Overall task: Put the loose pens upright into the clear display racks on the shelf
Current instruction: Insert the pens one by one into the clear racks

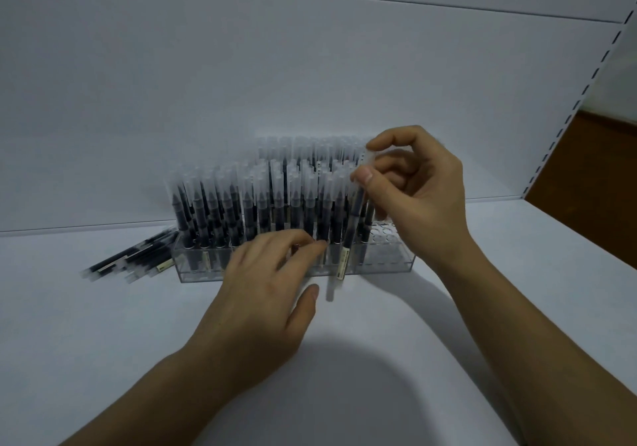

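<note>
One left hand (263, 283), one right hand (418, 187), one held pen (355, 214), dozens of racked pens (220, 211).

The flat shelf board (103, 325) and back panel (172, 83) are plain white, greyed in the dim light. The clear acrylic pen rack (386, 260) is colourless; its upright pens (220, 211) have black barrels under frosted milky caps. The slanted black pen (355, 218) at its front bears a small cream label, like the loose black pens (131, 256) near the board's left edge. The white right-hand post (582, 100) is striped with dark slots, brown wood (593, 169) beyond.
</note>
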Action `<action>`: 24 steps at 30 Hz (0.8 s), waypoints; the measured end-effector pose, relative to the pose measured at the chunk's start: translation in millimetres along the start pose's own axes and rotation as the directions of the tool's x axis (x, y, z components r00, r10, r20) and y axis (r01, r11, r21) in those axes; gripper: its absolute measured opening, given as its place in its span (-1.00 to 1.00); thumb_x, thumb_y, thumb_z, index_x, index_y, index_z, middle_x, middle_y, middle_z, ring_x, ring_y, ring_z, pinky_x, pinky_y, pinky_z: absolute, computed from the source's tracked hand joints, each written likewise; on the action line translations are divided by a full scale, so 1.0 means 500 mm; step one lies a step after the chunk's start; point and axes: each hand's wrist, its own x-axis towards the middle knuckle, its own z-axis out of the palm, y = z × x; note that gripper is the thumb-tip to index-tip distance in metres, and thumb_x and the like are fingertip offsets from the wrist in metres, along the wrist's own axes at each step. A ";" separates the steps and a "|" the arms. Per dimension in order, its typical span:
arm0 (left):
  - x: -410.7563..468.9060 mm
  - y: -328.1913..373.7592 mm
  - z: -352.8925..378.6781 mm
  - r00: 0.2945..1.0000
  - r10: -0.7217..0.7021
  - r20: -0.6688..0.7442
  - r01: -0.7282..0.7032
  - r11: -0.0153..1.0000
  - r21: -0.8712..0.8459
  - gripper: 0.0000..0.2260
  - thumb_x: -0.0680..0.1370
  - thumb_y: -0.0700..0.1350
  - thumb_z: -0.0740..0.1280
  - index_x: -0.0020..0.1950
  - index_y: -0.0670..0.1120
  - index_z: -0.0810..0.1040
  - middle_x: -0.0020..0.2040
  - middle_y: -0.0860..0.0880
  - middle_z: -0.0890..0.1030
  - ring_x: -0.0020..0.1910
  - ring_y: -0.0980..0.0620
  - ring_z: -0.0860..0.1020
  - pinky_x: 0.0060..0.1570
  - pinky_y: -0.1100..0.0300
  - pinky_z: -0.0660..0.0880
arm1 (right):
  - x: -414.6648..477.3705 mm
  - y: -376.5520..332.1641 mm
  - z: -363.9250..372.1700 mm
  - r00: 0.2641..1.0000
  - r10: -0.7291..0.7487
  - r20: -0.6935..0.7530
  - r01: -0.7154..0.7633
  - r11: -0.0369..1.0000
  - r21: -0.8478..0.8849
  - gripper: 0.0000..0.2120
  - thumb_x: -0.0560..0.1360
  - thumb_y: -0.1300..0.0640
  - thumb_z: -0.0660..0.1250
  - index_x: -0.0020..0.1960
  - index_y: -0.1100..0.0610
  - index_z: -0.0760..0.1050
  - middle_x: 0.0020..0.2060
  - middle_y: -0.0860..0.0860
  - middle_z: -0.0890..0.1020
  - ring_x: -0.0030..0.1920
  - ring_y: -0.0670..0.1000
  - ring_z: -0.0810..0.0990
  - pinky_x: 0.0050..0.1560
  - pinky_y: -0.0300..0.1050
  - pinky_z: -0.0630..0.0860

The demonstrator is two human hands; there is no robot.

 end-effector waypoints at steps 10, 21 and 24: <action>0.005 0.019 0.001 0.994 -0.050 0.094 0.033 0.985 0.171 -0.51 0.59 0.13 0.15 0.49 0.01 0.39 0.30 0.10 0.36 0.32 0.05 0.33 0.33 -0.01 0.28 | 0.026 0.018 -0.049 0.952 -0.104 -0.288 0.051 0.981 -0.188 -0.83 0.54 0.30 0.45 0.09 0.19 0.52 -0.24 0.02 0.61 -0.28 -0.05 0.58 -0.28 -0.11 0.53; 0.006 0.023 0.010 0.991 -0.082 0.104 0.057 0.972 0.228 -0.49 0.59 0.16 0.17 0.51 0.03 0.35 0.30 0.11 0.33 0.35 0.04 0.29 0.36 0.02 0.19 | 0.026 0.030 -0.053 0.931 -0.209 -0.298 0.098 0.933 -0.347 -0.80 0.58 0.20 0.44 0.13 0.08 0.47 -0.14 -0.12 0.61 -0.17 -0.05 0.63 -0.19 -0.20 0.54; 0.005 0.022 0.011 0.992 -0.081 0.097 0.056 0.971 0.234 -0.50 0.58 0.15 0.19 0.51 0.03 0.35 0.29 0.10 0.33 0.34 0.04 0.29 0.35 0.04 0.15 | 0.027 0.036 -0.053 0.949 -0.177 -0.260 0.076 0.931 -0.357 -0.80 0.58 0.19 0.44 0.14 0.06 0.47 -0.14 -0.13 0.61 -0.16 -0.05 0.64 -0.16 -0.17 0.57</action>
